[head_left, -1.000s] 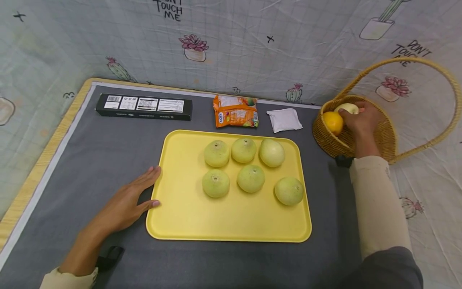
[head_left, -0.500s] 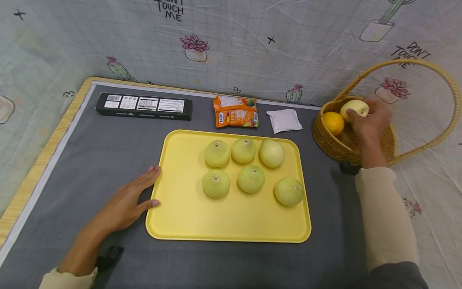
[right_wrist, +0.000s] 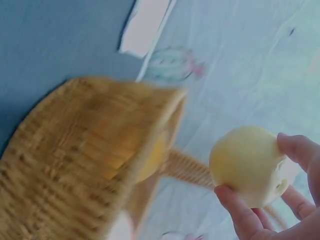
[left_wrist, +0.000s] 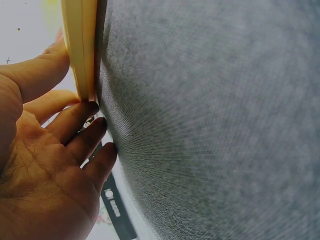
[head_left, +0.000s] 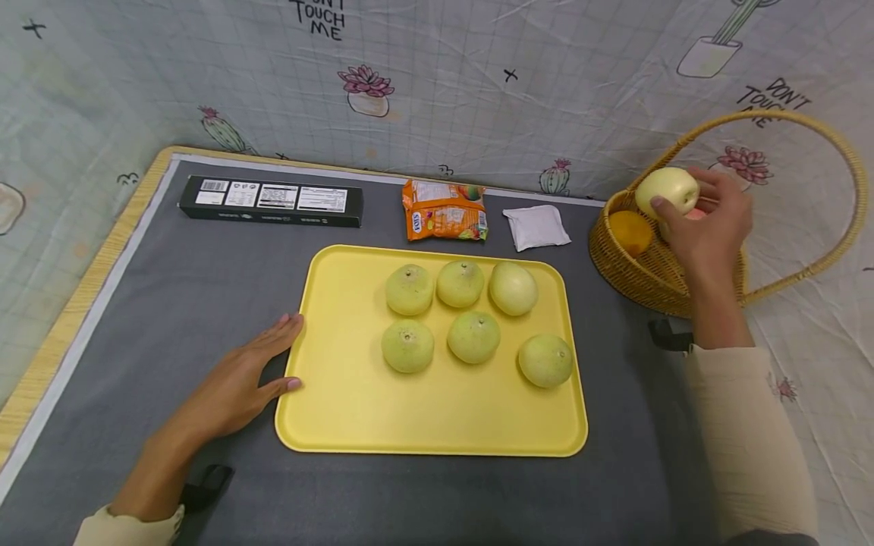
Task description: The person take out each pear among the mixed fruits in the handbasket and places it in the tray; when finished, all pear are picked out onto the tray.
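Observation:
My right hand (head_left: 713, 224) holds a small pale yellow-green melon (head_left: 668, 189) above the wicker basket (head_left: 624, 271), thumb on one side and fingers on the other. In the right wrist view the melon (right_wrist: 247, 165) shows a dimpled end. Inside the basket lies an orange fruit (head_left: 630, 232); something pinkish is partly hidden behind my hand. My left hand (head_left: 235, 387) rests against the left edge of the yellow tray (head_left: 355, 413), fingers fairly straight. The left wrist view shows its thumb and fingertips at the tray's edge (left_wrist: 80, 50). Several pale green melons (head_left: 474, 337) sit on the tray.
Behind the tray lie a long black box (head_left: 273, 205), an orange snack packet (head_left: 445, 211) and a small white pouch (head_left: 537, 227). The basket's tall handle (head_left: 847, 163) arches on the right, beside the patterned cloth backdrop (head_left: 437, 91).
My right hand has lifted the melon up out of the basket and moved slightly to the right. My left hand and the tray stay in place.

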A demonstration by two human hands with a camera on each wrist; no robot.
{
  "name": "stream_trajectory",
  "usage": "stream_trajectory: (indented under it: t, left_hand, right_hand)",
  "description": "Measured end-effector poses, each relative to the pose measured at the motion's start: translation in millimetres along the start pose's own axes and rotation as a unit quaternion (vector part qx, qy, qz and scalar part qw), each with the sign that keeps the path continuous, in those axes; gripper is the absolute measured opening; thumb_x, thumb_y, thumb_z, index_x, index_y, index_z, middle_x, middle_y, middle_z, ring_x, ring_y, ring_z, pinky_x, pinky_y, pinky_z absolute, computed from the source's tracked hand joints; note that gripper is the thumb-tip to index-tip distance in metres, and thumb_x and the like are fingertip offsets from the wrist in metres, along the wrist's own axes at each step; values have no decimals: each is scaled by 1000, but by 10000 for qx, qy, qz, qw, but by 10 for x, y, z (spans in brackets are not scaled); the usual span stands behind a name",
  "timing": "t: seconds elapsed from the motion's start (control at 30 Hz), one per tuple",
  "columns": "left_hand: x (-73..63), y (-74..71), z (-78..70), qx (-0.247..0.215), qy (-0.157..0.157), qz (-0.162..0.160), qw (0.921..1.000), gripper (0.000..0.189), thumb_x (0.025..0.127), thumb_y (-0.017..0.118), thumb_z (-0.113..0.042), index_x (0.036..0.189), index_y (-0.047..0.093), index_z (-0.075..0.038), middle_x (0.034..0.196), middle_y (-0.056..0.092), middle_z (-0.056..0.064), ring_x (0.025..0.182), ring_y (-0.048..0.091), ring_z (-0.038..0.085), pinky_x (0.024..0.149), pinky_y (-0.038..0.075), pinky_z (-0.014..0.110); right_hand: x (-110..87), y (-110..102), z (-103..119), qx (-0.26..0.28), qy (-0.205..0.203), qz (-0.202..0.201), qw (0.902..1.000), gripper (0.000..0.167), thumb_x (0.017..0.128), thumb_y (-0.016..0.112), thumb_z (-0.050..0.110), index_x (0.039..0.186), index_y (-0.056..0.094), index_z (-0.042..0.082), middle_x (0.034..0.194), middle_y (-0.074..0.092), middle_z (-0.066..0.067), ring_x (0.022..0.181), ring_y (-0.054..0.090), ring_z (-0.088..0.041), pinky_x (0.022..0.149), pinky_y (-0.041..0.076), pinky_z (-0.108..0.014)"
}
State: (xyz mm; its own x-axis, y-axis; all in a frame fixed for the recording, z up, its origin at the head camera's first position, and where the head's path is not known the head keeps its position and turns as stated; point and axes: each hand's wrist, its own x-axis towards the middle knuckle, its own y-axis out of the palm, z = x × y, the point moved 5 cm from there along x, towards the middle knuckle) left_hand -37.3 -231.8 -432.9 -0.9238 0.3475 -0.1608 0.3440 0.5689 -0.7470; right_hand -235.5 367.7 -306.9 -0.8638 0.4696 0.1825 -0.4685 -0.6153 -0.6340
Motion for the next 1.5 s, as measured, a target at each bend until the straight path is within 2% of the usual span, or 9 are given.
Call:
stream_trajectory:
  t: [0.13,0.33,0.47,0.73,1.0,1.17,1.3,1.5]
  left_hand:
    - [-6,-3,2,29,3,-8,10000,98,93,81,-29,170,24,-11,177,25,13,164,22,42,121,30,71]
    - [-12,-2,5,37,-2,-4,10000,98,93,82,-29,170,24,-11,177,25,12,164,23,42,121,30,71]
    - [-12,1,5,46,-19,11,10000,97,93,82,-29,170,25,-11,177,25,13,164,23,42,121,30,71]
    - [-2,3,-2,69,-14,-1,10000,97,93,81,-31,170,25,-12,177,25,12,164,23,41,121,31,71]
    - [-3,1,-21,126,-26,17,9999,97,94,82,-26,170,24,-12,177,25,13,164,23,41,121,32,71]
    - [5,-3,-24,106,-57,29,9999,98,94,82,-26,171,23,-12,177,24,12,164,22,41,121,31,71]
    - [11,-3,-24,104,-79,32,9999,97,94,82,-26,171,24,-12,177,25,12,164,23,41,121,31,71]
    - [11,-3,-30,96,-105,31,9999,97,93,82,-24,170,24,-11,177,25,13,164,23,42,122,30,71]
  right_hand:
    - [-210,49,257,75,-531,100,9985,58,91,85,35,145,63,34,145,54,11,119,52,0,109,46,-25]
    - [-519,163,618,176,-1697,161,9852,56,88,89,25,140,70,25,125,52,17,109,54,5,84,49,-10]
    - [-694,249,816,379,-2011,462,9777,57,87,90,20,141,70,22,122,46,18,111,57,4,76,52,-2]
    - [-977,407,1124,662,-2421,1019,9626,60,85,91,12,141,70,21,123,50,13,112,56,-2,79,56,-6]
    - [-1300,586,1465,1241,-2710,1916,9351,58,85,89,7,139,71,19,131,54,-3,117,61,-12,86,61,-14]
    - [-1465,729,1643,1239,-2865,2504,9164,56,88,88,11,140,71,22,130,55,-8,119,62,-14,88,64,-22]
    - [-1581,868,1753,1279,-2965,3006,8974,56,89,88,13,141,70,22,130,57,-8,121,62,-17,90,65,-30]
    - [-1767,1168,1909,1336,-2985,3847,8632,56,88,89,13,140,70,20,131,59,-7,119,61,-18,89,66,-31]
